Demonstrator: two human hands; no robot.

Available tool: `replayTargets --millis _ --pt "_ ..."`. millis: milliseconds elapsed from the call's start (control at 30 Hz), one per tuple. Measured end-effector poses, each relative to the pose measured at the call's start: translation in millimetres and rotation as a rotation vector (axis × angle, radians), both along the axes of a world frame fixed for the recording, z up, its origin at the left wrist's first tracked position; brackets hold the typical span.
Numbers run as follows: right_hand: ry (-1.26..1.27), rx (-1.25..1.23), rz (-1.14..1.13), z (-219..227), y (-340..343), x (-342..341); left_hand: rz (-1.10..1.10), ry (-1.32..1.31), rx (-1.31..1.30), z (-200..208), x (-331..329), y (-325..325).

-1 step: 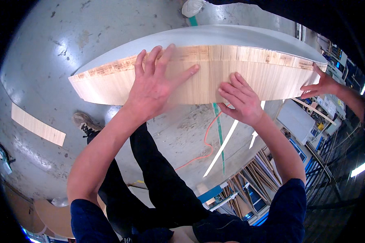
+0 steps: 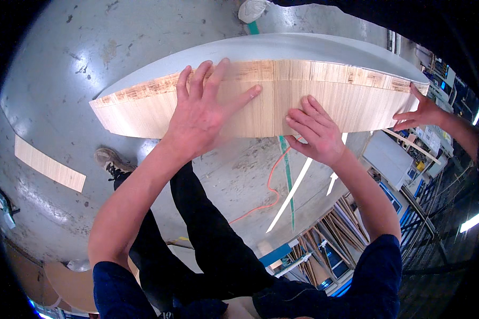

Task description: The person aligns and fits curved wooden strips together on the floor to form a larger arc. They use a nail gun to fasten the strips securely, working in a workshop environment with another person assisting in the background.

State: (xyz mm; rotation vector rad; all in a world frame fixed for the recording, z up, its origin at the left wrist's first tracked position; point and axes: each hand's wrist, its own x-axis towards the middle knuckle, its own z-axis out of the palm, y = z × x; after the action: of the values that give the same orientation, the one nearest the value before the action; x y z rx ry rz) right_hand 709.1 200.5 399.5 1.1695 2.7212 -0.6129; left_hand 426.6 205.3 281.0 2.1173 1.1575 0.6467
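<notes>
One spread left hand [image 2: 199, 119] and one half-curled right hand [image 2: 320, 133], grip unclear, touch the wooden panel [image 2: 269, 114]. Its long axis runs crosswise beneath both.

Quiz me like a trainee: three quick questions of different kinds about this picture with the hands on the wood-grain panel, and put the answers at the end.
1. Multiple choice: what lies on the gray floor to the left of the sneaker?
A) orange cord
B) wood-grain strip
C) white strip

2. True or false: another person's hand is at the right end of the wood-grain panel.

3. Open: how do the wearer's left hand and right hand differ?

Key:
1. B
2. True
3. Left: fingers spread, tips near the panel's upper edge. Right: fingers close together, nearer the lower edge.
</notes>
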Motion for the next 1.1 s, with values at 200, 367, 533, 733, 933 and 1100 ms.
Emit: replayTargets --millis 200,367,533,733,933,1100 --pt "0.000 0.031 -0.007 -2 -1 -2 0.004 -0.022 -0.022 2 -1 1" --pt "0.044 0.118 -0.047 -10 -5 -5 0.018 0.013 0.012 0 -1 1" --pt "-0.036 0.182 -0.082 -15 -13 -18 0.027 0.046 -0.008 1 1 0" --pt "-0.078 0.228 0.001 -18 -15 -21 0.041 0.037 -0.045 6 2 1" --pt "-0.145 0.213 0.035 -18 -14 -20 0.028 0.094 -0.008 6 2 3" --pt "-0.174 0.176 0.038 -12 -11 -24 0.043 0.078 -0.045 10 3 2"
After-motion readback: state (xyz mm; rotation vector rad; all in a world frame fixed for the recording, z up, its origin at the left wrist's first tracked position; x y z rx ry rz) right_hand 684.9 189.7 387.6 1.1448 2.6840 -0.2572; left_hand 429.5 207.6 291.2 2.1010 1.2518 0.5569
